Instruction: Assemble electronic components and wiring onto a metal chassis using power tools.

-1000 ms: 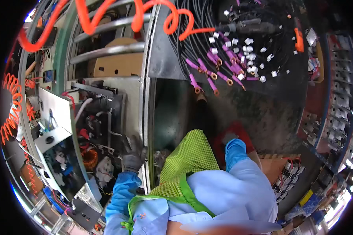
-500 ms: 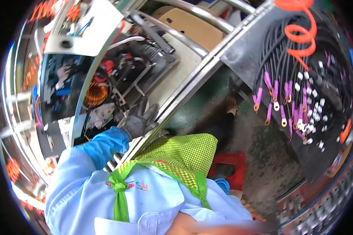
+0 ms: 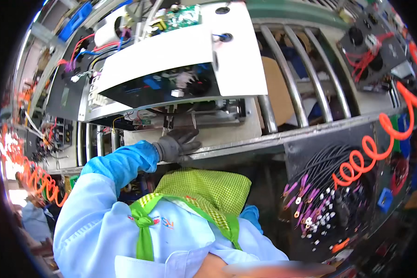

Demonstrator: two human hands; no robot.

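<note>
My left hand (image 3: pixel 178 144), in a grey glove, lies with its fingers stretched out over the pale board (image 3: pixel 227 134) at the front edge of the roller line. Nothing shows in its grip. Just beyond the fingertips stands a machine housing with white sheet-metal panels (image 3: pixel 157 60). Its lower side reveals dark inner parts, and a green circuit board (image 3: pixel 186 19) sits on top. Of my right arm only a blue sleeve cuff (image 3: pixel 251 217) shows beside the green checked apron; the right hand is out of sight.
Metal rollers (image 3: pixel 287 78) run to the right of the housing. A side shelf at the right holds black cables (image 3: pixel 326 160) with purple sleeves and ring terminals, plus small white connectors. An orange coiled hose (image 3: pixel 373 160) hangs over it. Farther right lies a dark panel (image 3: pixel 375 51) with red wires.
The view has swung round, bringing the white housing to the middle and the cables lower right. My left hand stays at the board's edge with its fingers less spread.
</note>
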